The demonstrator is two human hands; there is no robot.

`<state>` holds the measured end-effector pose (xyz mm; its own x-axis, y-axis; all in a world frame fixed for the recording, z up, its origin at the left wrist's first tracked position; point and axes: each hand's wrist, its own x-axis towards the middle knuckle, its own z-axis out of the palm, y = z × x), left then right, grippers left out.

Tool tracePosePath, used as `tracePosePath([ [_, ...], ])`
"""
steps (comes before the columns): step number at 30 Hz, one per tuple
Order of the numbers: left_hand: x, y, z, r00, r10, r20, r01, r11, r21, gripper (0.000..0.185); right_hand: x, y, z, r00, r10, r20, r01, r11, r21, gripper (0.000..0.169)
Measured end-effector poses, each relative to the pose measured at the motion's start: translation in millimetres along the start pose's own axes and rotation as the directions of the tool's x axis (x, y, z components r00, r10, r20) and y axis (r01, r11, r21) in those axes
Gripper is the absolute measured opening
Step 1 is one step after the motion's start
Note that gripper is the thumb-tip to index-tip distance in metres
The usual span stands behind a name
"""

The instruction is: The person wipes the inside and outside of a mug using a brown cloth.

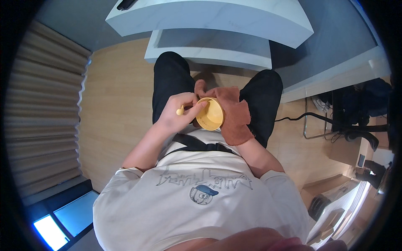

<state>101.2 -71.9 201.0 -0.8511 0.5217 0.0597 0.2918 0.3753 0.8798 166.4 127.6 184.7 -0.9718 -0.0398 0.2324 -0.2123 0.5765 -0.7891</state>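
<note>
A yellow cup [214, 113] is held above my lap, its round mouth facing up towards me. My left hand [181, 109] grips it from the left, the thumb over the rim and a yellow handle [180, 111] sticking out by the fingers. The inside of the cup looks bare apart from some small marks low on the wall. A reddish-brown cloth [235, 114] drapes over my right hand and lies against the right side of the cup. That cloth hides the right hand's fingers; only the wrist and forearm show below it.
Ahead stands a white marble-look table [201, 15] with a lower shelf [213, 56]. A pleated curtain [47, 109] hangs at the left. To the right are a metal-framed stand [305, 119], a black cable [290, 119] and cardboard boxes [345, 152]. Wooden flooring [116, 94] surrounds my legs.
</note>
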Motion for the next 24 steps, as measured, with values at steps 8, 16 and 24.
tracePosePath([
  [8,4.3,1.0,5.0,0.870,0.419,-0.259,-0.418,0.906,0.065,0.020,12.2,-13.6,-23.0,0.985,-0.152,0.084,0.152,0.988,0.004,0.036],
  [16,-2.4,-4.5,1.0,0.964,0.262,-0.052,-0.255,0.960,0.118,0.026,-4.2,-2.8,0.7,0.990,-0.054,-0.131,0.046,0.997,-0.062,0.025],
  [24,-1.9,6.8,0.9,0.909,0.355,-0.216,-0.351,0.934,0.058,0.024,11.2,-13.8,-18.5,0.994,-0.054,0.093,0.046,0.995,0.086,0.041],
])
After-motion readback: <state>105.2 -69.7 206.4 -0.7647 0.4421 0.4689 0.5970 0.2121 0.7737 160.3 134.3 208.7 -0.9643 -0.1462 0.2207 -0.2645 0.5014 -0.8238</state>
